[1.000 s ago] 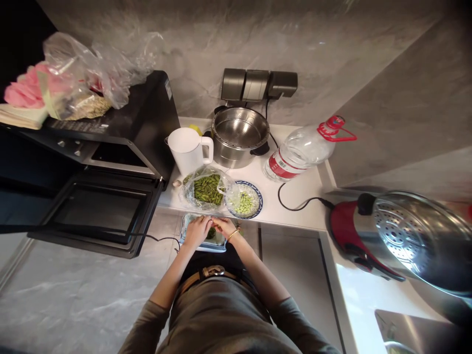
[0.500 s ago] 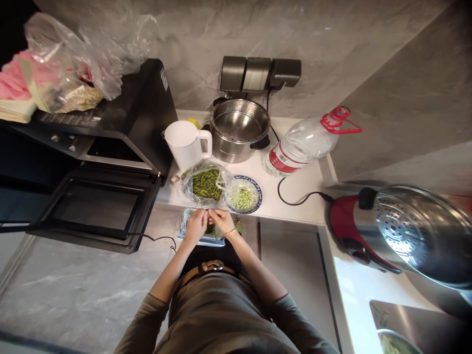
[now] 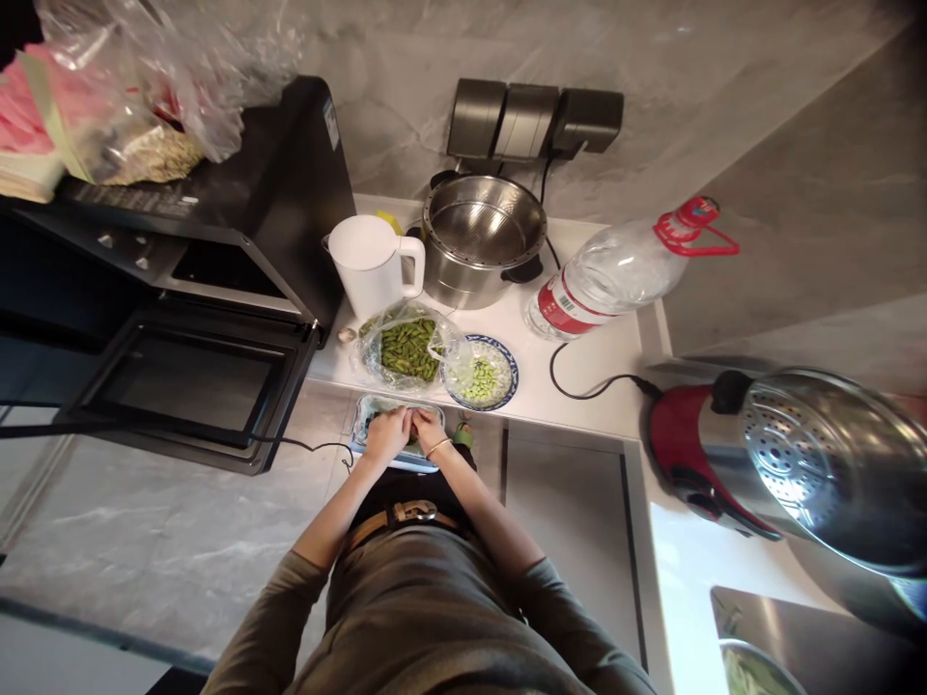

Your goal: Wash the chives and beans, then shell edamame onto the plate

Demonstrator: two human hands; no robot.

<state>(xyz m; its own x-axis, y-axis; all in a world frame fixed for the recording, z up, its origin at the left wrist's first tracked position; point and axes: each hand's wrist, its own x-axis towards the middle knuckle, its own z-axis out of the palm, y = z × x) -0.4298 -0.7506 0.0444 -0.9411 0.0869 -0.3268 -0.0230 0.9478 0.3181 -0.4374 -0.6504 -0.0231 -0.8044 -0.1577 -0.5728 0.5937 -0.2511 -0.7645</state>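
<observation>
My left hand [image 3: 389,434] and my right hand [image 3: 429,431] meet fingertip to fingertip below the counter's front edge. Both have curled, pinching fingers, and whatever is between them is too small and hidden to make out. Beneath them is a light blue bin [image 3: 356,425] with a plastic liner, partly covered by the hands. Just beyond, on the counter, lies a clear plastic bag of green edamame pods [image 3: 407,349]. To its right, partly under the bag, a blue-rimmed plate [image 3: 515,372] carries shelled green beans [image 3: 481,381].
Behind the bag stand a white jug [image 3: 366,265] and a steel pot [image 3: 482,232]. A large water bottle [image 3: 608,280] is to the right, near a red-based steamer [image 3: 681,439] with a cord. At left, an oven door [image 3: 195,386] hangs open.
The camera view has shifted slightly, and my hands look a little lower relative to the counter edge, over the bin. My fingers remain pinched together. The bag and plate stay in place.
</observation>
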